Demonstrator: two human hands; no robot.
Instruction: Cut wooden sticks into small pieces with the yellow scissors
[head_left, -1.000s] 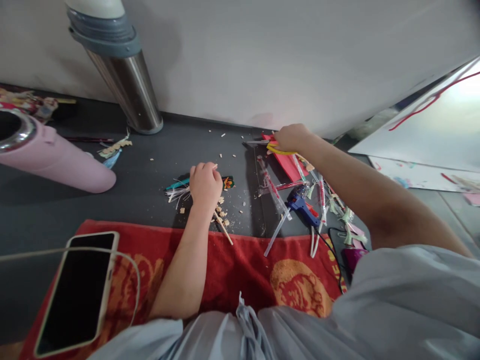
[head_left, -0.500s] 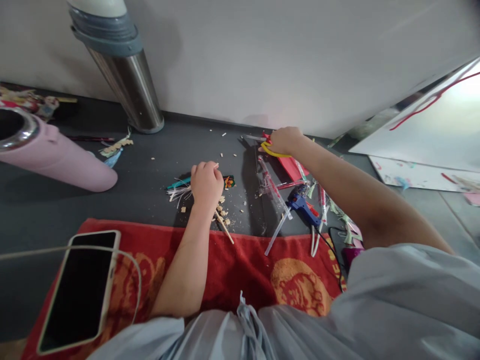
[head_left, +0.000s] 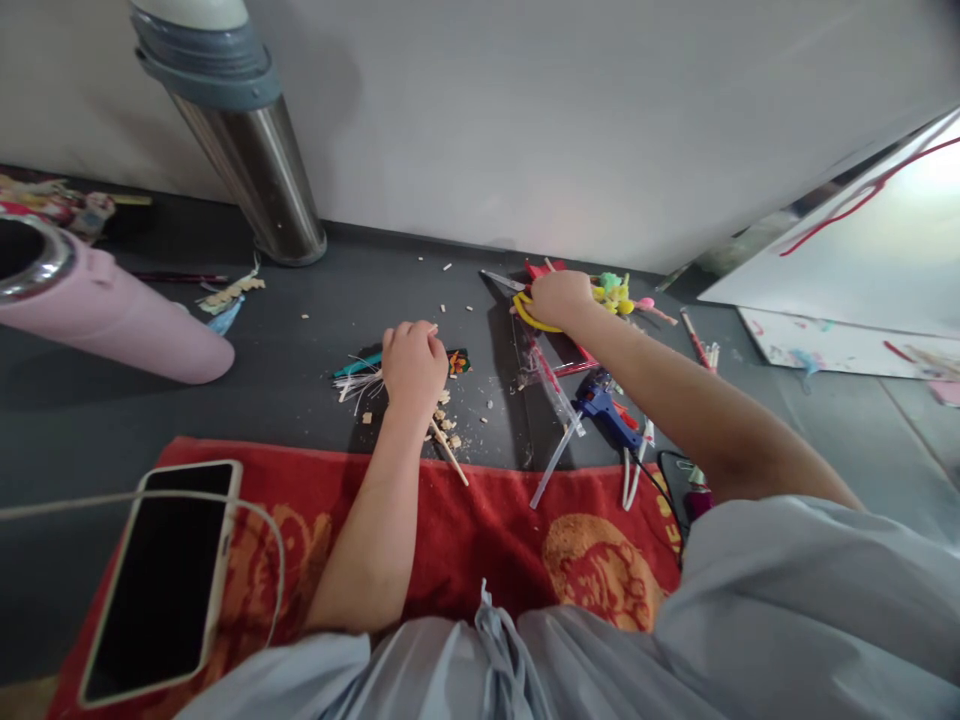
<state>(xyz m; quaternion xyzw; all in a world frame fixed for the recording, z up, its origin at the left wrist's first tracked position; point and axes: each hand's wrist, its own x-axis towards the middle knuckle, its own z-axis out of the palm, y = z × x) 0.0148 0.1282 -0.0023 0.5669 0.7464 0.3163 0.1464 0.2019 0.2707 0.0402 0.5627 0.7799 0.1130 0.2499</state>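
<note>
Far ahead the wall [head_left: 600, 120] bounds your mat; bare room lies left of centre. Your right hand [head_left: 559, 298] grips the yellow-handled scissors [head_left: 525, 300] at the far edge. Your left hand [head_left: 411, 368], nearer, pinches a wooden stick [head_left: 448, 454].

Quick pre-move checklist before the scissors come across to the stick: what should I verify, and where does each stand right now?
1. Right hand on the scissors: ok, fingers over the yellow handle.
2. Scissors blades shut: ok, they look closed, tips pointing left.
3. Left hand holding the stick: ok, fist closed on it, its end poking out toward the towel.
4. Path between the hands: ok, only wood crumbs lie there.
5. Glue gun and its cord away from the right arm: not ok, they lie right under the forearm.
6. Phone out of the way: ok, far left on the towel.
</note>
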